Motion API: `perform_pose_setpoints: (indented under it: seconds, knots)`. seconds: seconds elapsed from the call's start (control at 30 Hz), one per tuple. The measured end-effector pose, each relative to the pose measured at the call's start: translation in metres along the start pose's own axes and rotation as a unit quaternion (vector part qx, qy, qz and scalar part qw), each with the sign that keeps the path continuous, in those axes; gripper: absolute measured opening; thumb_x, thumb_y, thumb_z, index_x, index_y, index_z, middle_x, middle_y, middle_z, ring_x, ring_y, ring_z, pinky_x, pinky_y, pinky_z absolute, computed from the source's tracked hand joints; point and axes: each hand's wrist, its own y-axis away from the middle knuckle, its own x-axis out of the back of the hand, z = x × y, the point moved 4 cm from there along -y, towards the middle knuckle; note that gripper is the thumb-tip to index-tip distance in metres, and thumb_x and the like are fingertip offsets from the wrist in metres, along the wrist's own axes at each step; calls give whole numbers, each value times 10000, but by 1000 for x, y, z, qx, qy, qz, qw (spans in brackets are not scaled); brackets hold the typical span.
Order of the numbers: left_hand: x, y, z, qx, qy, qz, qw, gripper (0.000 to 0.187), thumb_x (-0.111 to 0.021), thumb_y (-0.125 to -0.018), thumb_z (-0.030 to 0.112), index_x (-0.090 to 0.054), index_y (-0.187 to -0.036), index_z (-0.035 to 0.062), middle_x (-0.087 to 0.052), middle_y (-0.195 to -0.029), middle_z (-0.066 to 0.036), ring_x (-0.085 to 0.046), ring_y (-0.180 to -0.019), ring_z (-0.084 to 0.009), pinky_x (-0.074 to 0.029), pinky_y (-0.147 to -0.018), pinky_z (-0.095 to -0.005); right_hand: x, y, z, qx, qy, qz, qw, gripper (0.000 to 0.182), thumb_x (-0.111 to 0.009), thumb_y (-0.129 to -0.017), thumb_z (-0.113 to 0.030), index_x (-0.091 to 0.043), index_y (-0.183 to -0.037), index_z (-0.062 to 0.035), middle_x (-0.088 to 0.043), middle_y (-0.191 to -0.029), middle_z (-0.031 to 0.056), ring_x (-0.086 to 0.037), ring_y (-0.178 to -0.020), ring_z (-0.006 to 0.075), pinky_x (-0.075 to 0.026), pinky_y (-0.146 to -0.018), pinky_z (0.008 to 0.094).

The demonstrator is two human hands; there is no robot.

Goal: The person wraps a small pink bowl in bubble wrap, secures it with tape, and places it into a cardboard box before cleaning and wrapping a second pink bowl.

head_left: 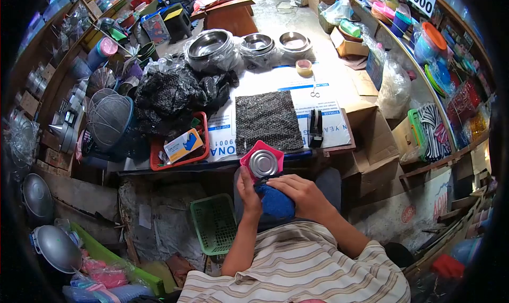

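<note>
My left hand [249,191] is closed around the left side of a pink star-edged item [246,161] with a round silver metal piece [263,164] in its middle. Against its lower edge, my right hand [299,193] has its fingers pressed together over a dark part at the top of a blue item [277,201]; what those fingers grip is partly hidden. Just beyond the hands, a black bubble-wrap sheet [268,120] lies flat on the white table [220,138]. A black tape dispenser [315,128] stands to its right.
Scissors [315,92] and a tape roll [304,67] lie farther back, near wrapped metal bowls [209,44]. Crumpled black bubble wrap [169,98] and a red basket [154,157] are at the left. An open cardboard box [374,144] stands right. A green basket [214,223] sits below.
</note>
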Motion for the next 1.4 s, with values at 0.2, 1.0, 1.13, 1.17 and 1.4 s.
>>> perform_pose_setpoints:
  seconds: [0.2, 1.0, 1.13, 1.17, 1.4]
  knots:
    - [43, -28, -44, 13, -6, 38, 999, 669, -357, -1195, 534, -575, -1455, -42, -631, -1434, -132, -607, -1291, -219, -465, -1130, -369, 19, 14, 12, 7, -50, 85, 995, 670, -933, -718, -132, -716, -1348, -65, -774, -1261, 135, -765, -1119, 344, -614, -1008, 425]
    - [-4, 21, 4, 128, -128, -332, 926, 420, -738, -1076, 314, -650, -1358, 16, -752, -1117, -15, -682, -969, -89, -580, -862, -303, 5, 20, 69, -116, -206, 241, 941, 426, -865, -923, -209, -734, -1293, -42, -740, -1227, 63, -692, -1131, 158, -549, -1007, 333]
    - [-6, 21, 5, 75, -150, -301, 939, 370, -724, -1087, 287, -668, -1308, -5, -760, -1110, -33, -696, -980, -96, -582, -870, -307, -5, 37, 82, -168, -169, 254, 937, 538, -922, -877, -327, -748, -1300, -43, -791, -989, 122, -777, -863, 237, -596, -829, 382]
    - [-6, 22, 5, 76, -150, -301, 939, 370, -724, -1087, 287, -668, -1308, -5, -760, -1110, -33, -696, -980, -96, -582, -870, -307, -4, 42, 86, -169, -169, 254, 937, 538, -922, -877, -327, -748, -1300, -43, -791, -989, 122, -777, -863, 237, -596, -829, 382]
    - [-5, 18, 17, 21, -259, -277, 925, 443, -835, -998, 230, -706, -1329, -35, -812, -959, -62, -709, -840, -74, -590, -745, -291, 42, 36, 93, -153, 15, 225, 962, 598, -901, -849, -343, -745, -1358, -71, -815, -1109, 153, -783, -1044, 372, -596, -929, 437]
